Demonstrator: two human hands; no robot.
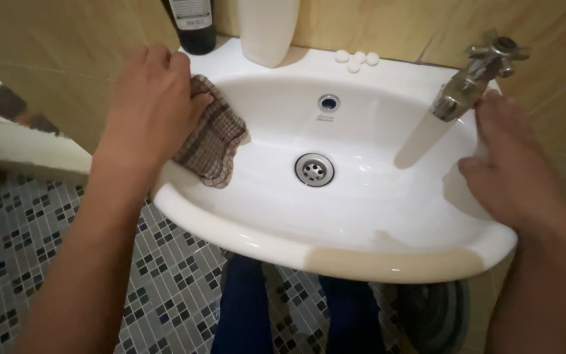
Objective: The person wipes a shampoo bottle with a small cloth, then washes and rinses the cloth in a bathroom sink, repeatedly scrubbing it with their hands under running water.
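A white oval washbasin [361, 255] fills the middle of the view, with a metal drain [314, 169] at its bottom and an overflow hole [328, 101] on the back wall. My left hand [149, 108] presses a brown checked cloth [211, 141] against the basin's left rim. My right hand [515, 170] rests on the basin's right rim, fingers apart, just below a metal tap [473, 78] with a cross handle. Nothing is in that hand.
A dark bottle [194, 26] and a white bottle [268, 29] stand on the back ledge, beside three small white round pieces [356, 59]. Beige tiled wall behind. Mosaic floor [165, 288] below, with my dark trouser legs [244, 314] under the basin.
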